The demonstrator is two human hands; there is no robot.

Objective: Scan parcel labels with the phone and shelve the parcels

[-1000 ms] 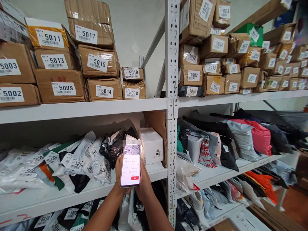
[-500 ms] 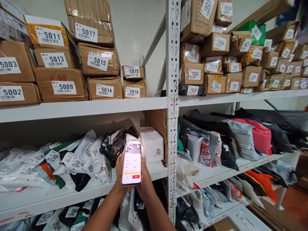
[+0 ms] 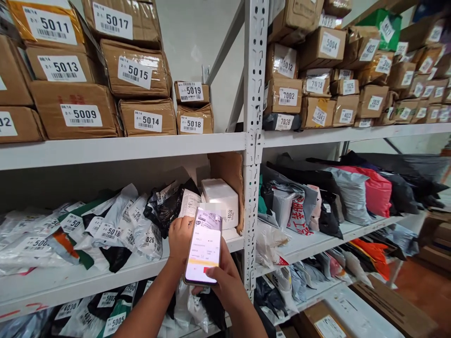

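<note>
A smartphone (image 3: 204,246) with a lit screen showing a form and a red button is held in front of the middle shelf. My left hand (image 3: 179,239) grips its left edge, fingers curled. My right hand (image 3: 227,279) cradles it from below and the right. Just behind the phone a white poly mailer (image 3: 189,203) with a printed label leans among black bags, beside a white foam box (image 3: 220,199) marked 4038. I cannot tell whether my left fingers touch the mailer.
The white metal rack has an upright post (image 3: 252,141). Numbered cardboard boxes (image 3: 75,112) fill the top shelf. Labelled poly mailers (image 3: 105,230) crowd the middle shelf (image 3: 63,281). Grey, black and pink bags (image 3: 373,195) lie to the right. Cartons (image 3: 391,305) sit on the floor.
The phone has tilted clockwise and shifted slightly right and lower. My right hand has slid further under it. My view has dropped a little toward the middle shelf.
</note>
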